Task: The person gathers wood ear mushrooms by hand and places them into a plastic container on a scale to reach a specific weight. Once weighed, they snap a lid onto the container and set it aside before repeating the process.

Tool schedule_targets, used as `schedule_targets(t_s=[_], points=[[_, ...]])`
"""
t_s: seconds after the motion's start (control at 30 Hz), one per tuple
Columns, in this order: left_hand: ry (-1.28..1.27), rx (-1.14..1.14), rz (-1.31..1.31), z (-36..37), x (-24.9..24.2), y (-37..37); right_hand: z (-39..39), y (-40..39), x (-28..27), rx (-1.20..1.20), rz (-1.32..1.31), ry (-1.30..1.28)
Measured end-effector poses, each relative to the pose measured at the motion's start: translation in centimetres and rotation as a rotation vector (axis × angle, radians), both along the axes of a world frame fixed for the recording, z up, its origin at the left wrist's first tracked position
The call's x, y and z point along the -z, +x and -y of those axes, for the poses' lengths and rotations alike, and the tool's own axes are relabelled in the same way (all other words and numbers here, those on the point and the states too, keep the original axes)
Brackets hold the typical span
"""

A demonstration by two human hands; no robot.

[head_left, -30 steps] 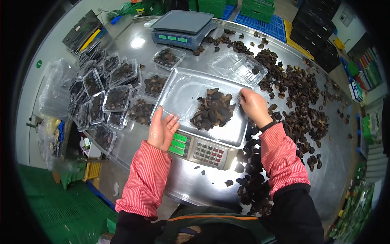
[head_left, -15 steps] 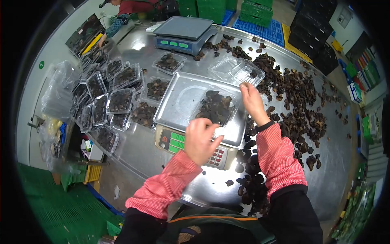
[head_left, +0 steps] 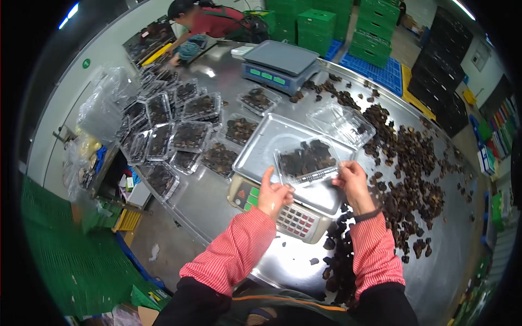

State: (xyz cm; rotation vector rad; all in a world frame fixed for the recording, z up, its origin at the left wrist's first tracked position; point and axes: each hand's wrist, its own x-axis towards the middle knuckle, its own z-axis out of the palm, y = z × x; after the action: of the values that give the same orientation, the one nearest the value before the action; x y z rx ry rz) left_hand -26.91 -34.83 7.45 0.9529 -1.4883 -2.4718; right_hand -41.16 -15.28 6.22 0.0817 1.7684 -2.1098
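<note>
A clear plastic box (head_left: 319,175) of dark, curled, mushroom-like pieces (head_left: 309,156) is tilted above the metal tray (head_left: 262,142) of a weighing scale (head_left: 298,224). My right hand (head_left: 354,183) pinches the box's right edge between thumb and fingers. Near its front left corner is my left hand (head_left: 273,196), thumb and fingers apart, seemingly not gripping the box. Behind the tray lie clear plastic boxes or lids (head_left: 342,124), stacked together.
Filled clear boxes (head_left: 190,136) are heaped on the left of the metal table (head_left: 198,209). Loose dark pieces (head_left: 405,179) spread over its right side. A second scale (head_left: 280,62) stands at the back. A person (head_left: 217,23) leans over the far left end.
The box has risen from the scale tray and tilted, its right edge now in my right hand. My left hand has moved from over the contents to the box's front left. The view has shifted.
</note>
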Motion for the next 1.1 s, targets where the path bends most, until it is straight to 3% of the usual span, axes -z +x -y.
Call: schedule_targets(t_s=[0.1, 0.37, 0.47, 0.57, 0.63, 0.7, 0.77, 0.83, 0.97, 1.0, 1.03, 1.1], points=[[-0.037, 0.144, -0.093, 0.9, -1.4, 2.4, -0.5, -0.1, -1.8, -0.085, 0.041, -0.043], [-0.153, 0.0, -0.144, 7.1, -1.3, 3.3, 6.7, 1.4, -5.0, -0.2, -0.128, -0.127], [-0.206, 0.006, -0.136, 10.4, -3.3, 4.3, 8.3, 0.0, -4.4, -0.276, -0.025, -0.137], [-0.01, -0.047, -0.052, 15.7, -3.9, 4.0, 10.4, -0.8, -4.1, -0.389, 0.04, -0.071], [0.066, 0.198, -0.1, 18.4, -3.2, 3.6, 12.9, 0.2, -5.0, -0.491, 0.038, -0.036], [0.065, 0.245, -0.102, 20.6, -1.7, 2.6, 14.5, -0.4, -4.7, -0.558, 0.05, -0.106], [0.131, 0.238, -0.194, 23.5, -0.5, 1.6, 15.1, -3.1, -3.3, -0.656, -0.153, 0.018], [0.155, -0.001, -0.192, 25.8, -1.6, 0.4, 14.0, -7.3, -1.0, -0.388, -0.856, 0.534], [0.153, -0.369, -0.443, 32.7, -1.2, -2.9, 8.5, -13.7, -0.2, -0.064, -0.948, 1.224], [0.172, -0.464, -0.361, 31.6, -2.5, -3.6, 7.1, -14.8, 0.3, -0.056, -0.914, 1.384], [0.186, -0.559, -0.273, 30.5, -3.4, -4.0, 5.8, -15.6, 0.4, -0.167, -0.834, 1.463], [0.06, -0.399, -0.229, 28.7, -1.9, -3.3, 3.8, -16.7, 0.8, -0.405, -0.657, 1.591]])
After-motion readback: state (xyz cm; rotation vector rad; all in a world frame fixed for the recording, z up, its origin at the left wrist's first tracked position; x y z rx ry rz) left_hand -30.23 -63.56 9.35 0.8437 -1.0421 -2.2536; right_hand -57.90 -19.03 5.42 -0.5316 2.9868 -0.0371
